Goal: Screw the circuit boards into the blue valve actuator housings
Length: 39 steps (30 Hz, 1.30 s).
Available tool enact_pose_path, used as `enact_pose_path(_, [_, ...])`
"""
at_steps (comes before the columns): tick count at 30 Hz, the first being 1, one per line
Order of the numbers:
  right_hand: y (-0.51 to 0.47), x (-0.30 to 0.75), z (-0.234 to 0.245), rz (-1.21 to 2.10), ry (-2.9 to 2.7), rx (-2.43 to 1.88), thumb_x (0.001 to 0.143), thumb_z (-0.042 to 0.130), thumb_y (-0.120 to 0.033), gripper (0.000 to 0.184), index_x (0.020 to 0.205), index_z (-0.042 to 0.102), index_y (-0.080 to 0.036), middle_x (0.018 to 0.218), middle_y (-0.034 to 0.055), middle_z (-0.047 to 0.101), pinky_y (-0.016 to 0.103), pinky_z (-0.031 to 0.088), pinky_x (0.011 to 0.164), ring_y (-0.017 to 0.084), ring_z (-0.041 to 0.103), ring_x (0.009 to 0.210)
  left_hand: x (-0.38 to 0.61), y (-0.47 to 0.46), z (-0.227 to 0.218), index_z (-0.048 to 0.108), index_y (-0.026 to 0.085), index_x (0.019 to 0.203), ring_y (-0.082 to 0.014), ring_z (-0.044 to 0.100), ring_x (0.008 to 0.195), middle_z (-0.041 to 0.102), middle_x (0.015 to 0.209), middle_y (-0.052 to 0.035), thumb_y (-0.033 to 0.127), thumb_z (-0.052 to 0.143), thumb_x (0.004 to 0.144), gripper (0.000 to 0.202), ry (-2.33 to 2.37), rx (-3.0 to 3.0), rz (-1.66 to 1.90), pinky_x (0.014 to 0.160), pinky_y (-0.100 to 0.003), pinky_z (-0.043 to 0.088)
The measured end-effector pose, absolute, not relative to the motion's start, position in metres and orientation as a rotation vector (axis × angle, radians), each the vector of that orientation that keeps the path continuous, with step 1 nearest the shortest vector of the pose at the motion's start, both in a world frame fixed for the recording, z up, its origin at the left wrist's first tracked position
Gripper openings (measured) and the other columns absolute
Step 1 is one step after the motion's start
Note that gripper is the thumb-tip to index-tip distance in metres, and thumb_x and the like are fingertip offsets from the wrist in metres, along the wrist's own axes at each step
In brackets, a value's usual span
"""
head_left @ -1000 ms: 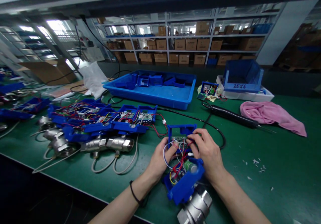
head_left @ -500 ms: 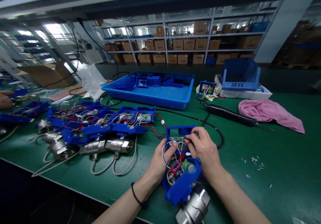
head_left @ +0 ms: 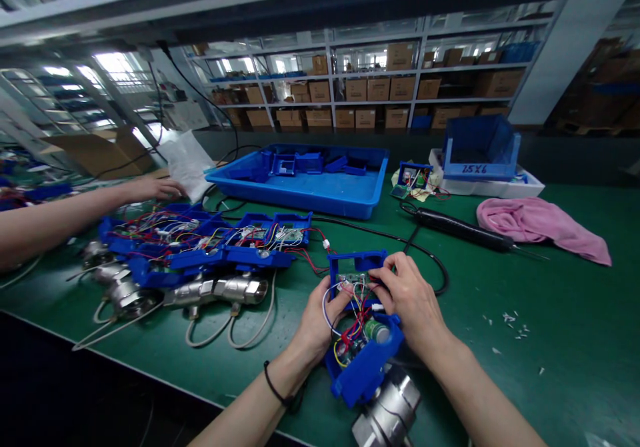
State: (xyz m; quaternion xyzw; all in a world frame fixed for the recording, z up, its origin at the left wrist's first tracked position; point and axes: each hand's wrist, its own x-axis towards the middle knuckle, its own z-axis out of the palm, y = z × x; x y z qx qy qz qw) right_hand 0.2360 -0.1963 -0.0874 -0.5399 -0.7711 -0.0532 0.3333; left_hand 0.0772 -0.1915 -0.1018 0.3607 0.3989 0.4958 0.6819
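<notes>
An open blue actuator housing (head_left: 364,367) sits on a steel valve body (head_left: 387,410) at the near edge of the green bench. Its blue lid (head_left: 356,263) stands up behind it, with a small circuit board and red, white, yellow and blue wires running between the two. My left hand (head_left: 315,323) is closed on the left side of the lid, fingertips among the wires. My right hand (head_left: 413,303) pinches the board at the lid's right side.
Several open blue valve units (head_left: 200,247) with steel bodies lie to the left. Another person's arm (head_left: 75,210) reaches over them. Behind are a blue tray (head_left: 310,197), a black power screwdriver (head_left: 463,230), a pink cloth (head_left: 540,227) and a blue bin (head_left: 480,150).
Another person's arm has come in from the left and stretched across the row of units. My hands stay on the lid and board with only small finger shifts.
</notes>
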Motion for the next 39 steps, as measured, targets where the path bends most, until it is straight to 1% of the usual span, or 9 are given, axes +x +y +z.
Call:
enact_pose_path(6, [-0.195, 0.238, -0.087, -0.119, -2.023, -1.41, 0.083, 0.059, -0.021, 0.014, 0.096, 0.063, -0.022, 0.09, 0.0053, 0.054, 0.027, 0.047, 0.058, 0.019, 0.053, 0.085, 0.079, -0.192, -0.099, 0.057, 0.014, 0.1, -0.0246, 0.067, 0.091, 0.071, 0.097, -0.0088, 0.044, 0.079, 0.064, 0.051, 0.903, 0.796, 1.122, 0.086, -0.037, 0.051])
enact_pose_path(11, [-0.196, 0.241, -0.082, -0.075, -2.084, -1.388, 0.074, 0.07, -0.019, 0.028, 0.101, 0.061, -0.022, 0.092, 0.0043, 0.055, 0.03, 0.05, 0.063, 0.019, 0.054, 0.088, 0.079, -0.192, -0.102, 0.058, 0.016, 0.098, -0.0234, 0.068, 0.087, 0.072, 0.093, -0.0065, 0.041, 0.079, 0.064, 0.047, 0.939, 0.801, 1.135, 0.084, -0.036, 0.052])
enact_pose_path(16, [-0.196, 0.239, -0.079, -0.188, -2.131, -1.454, 0.071, 0.073, -0.02, 0.029, 0.097, 0.06, -0.021, 0.091, 0.005, 0.054, 0.028, 0.046, 0.053, 0.02, 0.055, 0.084, 0.078, -0.19, -0.107, 0.058, 0.016, 0.097, -0.0237, 0.068, 0.085, 0.072, 0.091, -0.0064, 0.043, 0.078, 0.065, 0.047, 0.936, 0.846, 1.154, 0.083, -0.037, 0.052])
enact_pose_path(21, [-0.192, 0.238, -0.084, -0.273, -2.169, -1.46, 0.073, 0.072, -0.021, 0.025, 0.093, 0.057, -0.022, 0.09, 0.0063, 0.052, 0.028, 0.043, 0.052, 0.021, 0.052, 0.085, 0.079, -0.191, -0.103, 0.058, 0.015, 0.096, -0.0228, 0.067, 0.086, 0.072, 0.092, -0.0068, 0.044, 0.078, 0.065, 0.048, 0.954, 0.873, 1.158, 0.084, -0.035, 0.051])
enact_pose_path(25, [-0.192, 0.236, -0.086, -0.28, -2.13, -1.49, 0.073, 0.071, -0.019, 0.024, 0.09, 0.055, -0.022, 0.088, 0.0057, 0.05, 0.028, 0.042, 0.053, 0.021, 0.049, 0.085, 0.08, -0.191, -0.1, 0.058, 0.015, 0.094, -0.0237, 0.068, 0.084, 0.072, 0.09, -0.0065, 0.046, 0.08, 0.06, 0.051, 0.965, 0.852, 1.156, 0.08, -0.035, 0.052])
enact_pose_path(29, [-0.195, 0.233, -0.084, -0.286, -2.101, -1.51, 0.073, 0.069, -0.017, 0.022, 0.089, 0.054, -0.022, 0.087, 0.0054, 0.049, 0.028, 0.041, 0.053, 0.021, 0.048, 0.084, 0.079, -0.19, -0.101, 0.059, 0.016, 0.098, -0.0225, 0.068, 0.08, 0.072, 0.087, -0.0055, 0.043, 0.078, 0.066, 0.046, 0.983, 0.852, 1.107, 0.075, -0.033, 0.053])
enact_pose_path(31, [-0.196, 0.232, -0.084, -0.282, -2.098, -1.506, 0.074, 0.069, -0.017, 0.021, 0.089, 0.054, -0.022, 0.087, 0.0056, 0.049, 0.028, 0.042, 0.053, 0.021, 0.049, 0.084, 0.079, -0.189, -0.101, 0.06, 0.017, 0.099, -0.0214, 0.068, 0.075, 0.073, 0.084, -0.0043, 0.042, 0.077, 0.068, 0.044, 1.005, 0.86, 1.085, 0.072, -0.032, 0.053])
enact_pose_path(36, [-0.198, 0.235, -0.08, -0.158, -2.117, -1.471, 0.074, 0.07, -0.019, 0.023, 0.095, 0.059, -0.02, 0.091, 0.0072, 0.051, 0.03, 0.047, 0.057, 0.022, 0.05, 0.086, 0.08, -0.189, -0.099, 0.06, 0.016, 0.1, -0.0212, 0.067, 0.07, 0.072, 0.081, -0.0043, 0.043, 0.077, 0.066, 0.047, 1.065, 0.879, 1.109, 0.064, -0.03, 0.051])
enact_pose_path(39, [-0.201, 0.239, -0.077, -0.039, -2.121, -1.426, 0.079, 0.064, -0.016, 0.022, 0.1, 0.062, -0.019, 0.094, 0.0077, 0.053, 0.033, 0.051, 0.065, 0.022, 0.051, 0.088, 0.08, -0.189, -0.097, 0.061, 0.015, 0.099, -0.0186, 0.065, 0.065, 0.072, 0.079, -0.0039, 0.041, 0.076, 0.067, 0.044, 1.09, 0.924, 1.127, 0.063, -0.029, 0.05])
